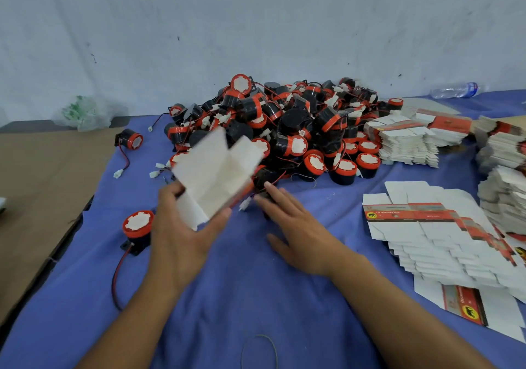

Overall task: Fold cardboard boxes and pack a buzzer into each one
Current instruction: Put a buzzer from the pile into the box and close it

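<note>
Holding a white cardboard box [216, 175] with its flaps sprung open, my left hand [182, 235] has thumb and fingers wrapped round the lower end, so the box hangs tilted in the air just in front of the heap; it's blurred, so I can't say which flaps are tucked. My right hand [299, 226] is empty, palm down, fingers straight, tips at the near edge of the big heap of black-and-red round plastic buzzers [284, 124], by a small white wire plug [245, 204]; touching or just short, I can't tell. By my reading, one box is formed and we're at the fetch-a-buzzer step. The next move calls for closing those fingers on a single buzzer, freeing its red and black leads from the neighbours, then dropping it, wire and all, into the open end. Counting outward: one box in hand and two hands. Two loose buzzers sit apart on the blue cloth [227, 297], one near my left wrist [138, 226], one farther off [129, 139]. The heap is too tangled to count, dozens at a guess. To the right are roughly five stacks of flat white-and-red box blanks [438, 237], then one clear plastic bottle [455, 90] by the wall.
</note>
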Demonstrator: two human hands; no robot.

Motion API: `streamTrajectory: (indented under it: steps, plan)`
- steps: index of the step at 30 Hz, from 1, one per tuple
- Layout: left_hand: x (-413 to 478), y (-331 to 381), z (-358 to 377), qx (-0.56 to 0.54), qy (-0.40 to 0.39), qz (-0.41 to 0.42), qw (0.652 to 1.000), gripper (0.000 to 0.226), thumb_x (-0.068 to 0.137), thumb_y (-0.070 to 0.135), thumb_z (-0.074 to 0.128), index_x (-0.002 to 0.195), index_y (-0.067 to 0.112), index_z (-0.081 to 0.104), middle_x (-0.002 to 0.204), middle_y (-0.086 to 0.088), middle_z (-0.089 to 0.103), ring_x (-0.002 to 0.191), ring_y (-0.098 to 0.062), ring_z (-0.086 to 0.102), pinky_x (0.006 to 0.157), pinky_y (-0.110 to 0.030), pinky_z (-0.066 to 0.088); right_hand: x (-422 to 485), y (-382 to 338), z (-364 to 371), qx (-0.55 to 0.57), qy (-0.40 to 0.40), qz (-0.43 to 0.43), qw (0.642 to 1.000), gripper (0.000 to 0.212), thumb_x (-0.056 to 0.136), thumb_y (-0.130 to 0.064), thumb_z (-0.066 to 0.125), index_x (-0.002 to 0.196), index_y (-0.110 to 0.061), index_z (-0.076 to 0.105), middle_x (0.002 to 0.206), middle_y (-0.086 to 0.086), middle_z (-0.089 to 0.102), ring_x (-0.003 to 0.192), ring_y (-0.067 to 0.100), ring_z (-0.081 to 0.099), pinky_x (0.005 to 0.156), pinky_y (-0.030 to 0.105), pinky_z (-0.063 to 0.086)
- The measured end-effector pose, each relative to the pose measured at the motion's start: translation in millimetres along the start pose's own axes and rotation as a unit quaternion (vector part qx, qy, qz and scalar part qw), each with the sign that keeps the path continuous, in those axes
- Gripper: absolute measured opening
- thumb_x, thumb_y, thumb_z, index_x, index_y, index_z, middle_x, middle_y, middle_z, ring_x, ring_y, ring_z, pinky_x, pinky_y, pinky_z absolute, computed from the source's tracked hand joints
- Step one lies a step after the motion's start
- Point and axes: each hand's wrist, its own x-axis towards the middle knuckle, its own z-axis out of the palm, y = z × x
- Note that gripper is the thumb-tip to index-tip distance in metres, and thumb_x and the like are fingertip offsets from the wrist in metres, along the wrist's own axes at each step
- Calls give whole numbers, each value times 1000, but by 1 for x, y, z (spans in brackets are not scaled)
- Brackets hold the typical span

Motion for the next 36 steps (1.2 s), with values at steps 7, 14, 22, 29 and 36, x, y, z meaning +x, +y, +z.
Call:
streamTrajectory:
  steps: [7,14,22,29,36]
  plan:
    - [4,-12,-1,-17,12,-51,998,63,65,44,76,116,31,40,104,31,52,91,20,52,63,0,41,1,-4,2,-71,89,86,990,56,90,-28,62,143,-22,43,139,3,33,120,25,33,100,36,43]
    - [1,-23,3,39,-43,-54,997,60,75,31,83,116,34,40,106,29,51,96,23,49,69,-13,40,-2,0,2,122,82,136,980,38,86,-26,70,111,-31,41,112,-11,51,95,16,52,73,27,42]
    - [4,-14,-2,14,-29,-79,996,62,67,49,83,111,33,44,101,25,57,88,19,54,60,-5,44,-11,-9,-57,622,301,218,689,33,89,-17,71,117,-19,53,111,7,71,95,23,74,63,30,59]
    - [-19,1,11,20,-318,-45,947,58,63,58,79,110,38,52,108,34,58,92,8,59,67,-5,43,-35,-13,-111,711,375,45,594,37,87,1,55,117,-22,56,122,6,68,124,43,58,85,29,56]
    - [-22,-2,13,49,-347,-23,936,55,70,46,83,117,37,55,108,30,60,103,10,54,78,-6,42,-38,-36,-88,599,270,-3,754,16,91,-25,58,97,-30,72,122,1,66,116,23,64,86,33,55]
